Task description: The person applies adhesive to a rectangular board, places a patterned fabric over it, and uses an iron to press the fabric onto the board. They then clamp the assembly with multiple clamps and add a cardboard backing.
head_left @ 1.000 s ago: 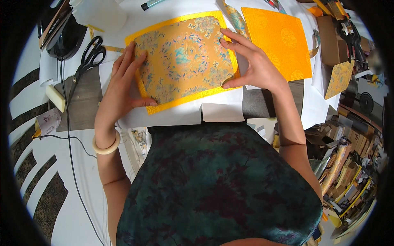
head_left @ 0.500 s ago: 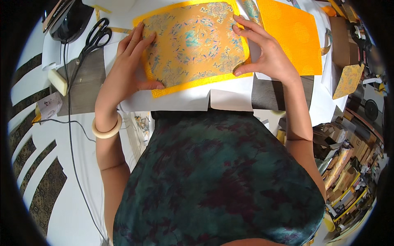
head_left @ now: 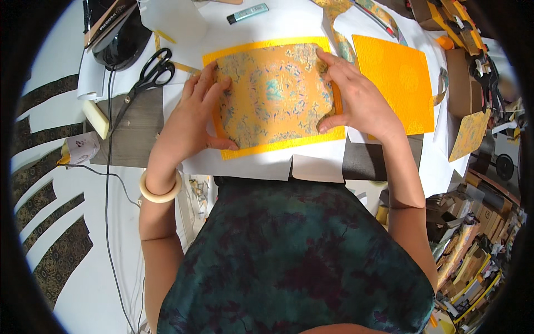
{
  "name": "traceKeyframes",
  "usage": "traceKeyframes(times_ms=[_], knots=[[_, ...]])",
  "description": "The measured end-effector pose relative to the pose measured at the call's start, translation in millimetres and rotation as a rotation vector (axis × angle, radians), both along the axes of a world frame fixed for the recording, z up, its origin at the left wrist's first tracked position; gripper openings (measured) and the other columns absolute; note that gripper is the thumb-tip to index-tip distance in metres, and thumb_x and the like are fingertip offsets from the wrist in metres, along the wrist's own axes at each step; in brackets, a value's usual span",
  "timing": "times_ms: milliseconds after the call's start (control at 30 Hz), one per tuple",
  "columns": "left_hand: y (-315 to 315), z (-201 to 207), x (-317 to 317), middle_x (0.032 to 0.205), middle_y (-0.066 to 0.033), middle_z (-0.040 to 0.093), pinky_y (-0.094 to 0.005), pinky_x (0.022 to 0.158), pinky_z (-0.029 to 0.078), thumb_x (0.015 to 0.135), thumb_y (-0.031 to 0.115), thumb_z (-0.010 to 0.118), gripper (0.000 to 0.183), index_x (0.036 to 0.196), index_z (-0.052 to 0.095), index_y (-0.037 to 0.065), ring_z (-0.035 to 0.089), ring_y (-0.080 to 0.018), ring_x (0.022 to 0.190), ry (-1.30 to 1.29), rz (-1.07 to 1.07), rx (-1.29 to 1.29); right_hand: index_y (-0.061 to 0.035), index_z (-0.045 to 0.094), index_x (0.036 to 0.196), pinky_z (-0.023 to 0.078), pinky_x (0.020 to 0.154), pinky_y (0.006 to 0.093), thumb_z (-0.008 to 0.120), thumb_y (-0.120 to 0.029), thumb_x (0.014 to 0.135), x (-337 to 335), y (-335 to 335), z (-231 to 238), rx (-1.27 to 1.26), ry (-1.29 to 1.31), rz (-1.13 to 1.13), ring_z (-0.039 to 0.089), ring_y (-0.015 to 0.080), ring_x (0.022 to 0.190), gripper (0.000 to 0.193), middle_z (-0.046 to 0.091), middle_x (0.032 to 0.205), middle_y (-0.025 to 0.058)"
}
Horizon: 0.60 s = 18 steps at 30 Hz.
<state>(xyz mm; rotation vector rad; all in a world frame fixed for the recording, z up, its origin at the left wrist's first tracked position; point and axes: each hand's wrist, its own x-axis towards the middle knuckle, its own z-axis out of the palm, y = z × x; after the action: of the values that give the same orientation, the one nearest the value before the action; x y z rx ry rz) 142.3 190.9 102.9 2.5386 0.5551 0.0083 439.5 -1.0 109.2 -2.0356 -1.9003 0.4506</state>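
A gold brocade piece (head_left: 275,92) with blue and purple floral patterns lies flat on a slightly larger bright yellow backing (head_left: 289,143), which shows as a border around it. My left hand (head_left: 194,114) rests along its left side, fingers near the far corner and thumb at the near corner. On the opposite side, my right hand (head_left: 361,100) has its fingertips at the far right corner and its thumb on the near right part. Both hands have fingers and thumb apart, touching the piece's edges. White paper (head_left: 250,167) lies underneath.
Black scissors (head_left: 147,78) and a pale block (head_left: 96,119) lie left, beside a dark cable (head_left: 108,183). A yellow-orange sheet (head_left: 397,83) lies right of my right hand. Beyond the brocade are a teal box (head_left: 247,13) and a whitish container (head_left: 172,25). Cluttered materials (head_left: 467,239) fill the lower right.
The whole view has shifted, so the table sits lower and more of its far side shows, including the teal box. Both hands stay at the same edges of the brocade.
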Motion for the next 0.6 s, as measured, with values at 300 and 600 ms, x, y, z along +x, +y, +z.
traceKeyframes(times_ms=[300,600], knots=[[-30.6,-10.5,-11.9,0.138,-0.0183,0.062,-0.0365,0.104,0.049,0.094,0.014,0.076,0.059,0.144,0.050,0.000,0.062,-0.0244,0.121,-0.458,0.708,-0.656,-0.0016,0.053,0.119,0.038,0.120,0.0485,0.099,-0.038,0.049,0.0,1.7,2.7,-0.059,0.104,-0.031,0.040,0.0381,0.148,0.091,0.041,0.162,0.0146],[-3.7,-15.6,0.0,0.114,-0.0107,0.067,-0.0292,0.090,0.048,0.102,0.020,0.065,0.045,0.138,0.052,-0.004,0.061,-0.0154,0.099,-0.473,0.890,-1.259,-0.0074,0.049,0.114,0.034,0.123,0.0487,0.099,-0.044,0.045,0.4,-5.1,-6.0,-0.006,0.255,-0.054,0.040,0.0382,0.148,0.093,0.041,0.164,0.0122]])
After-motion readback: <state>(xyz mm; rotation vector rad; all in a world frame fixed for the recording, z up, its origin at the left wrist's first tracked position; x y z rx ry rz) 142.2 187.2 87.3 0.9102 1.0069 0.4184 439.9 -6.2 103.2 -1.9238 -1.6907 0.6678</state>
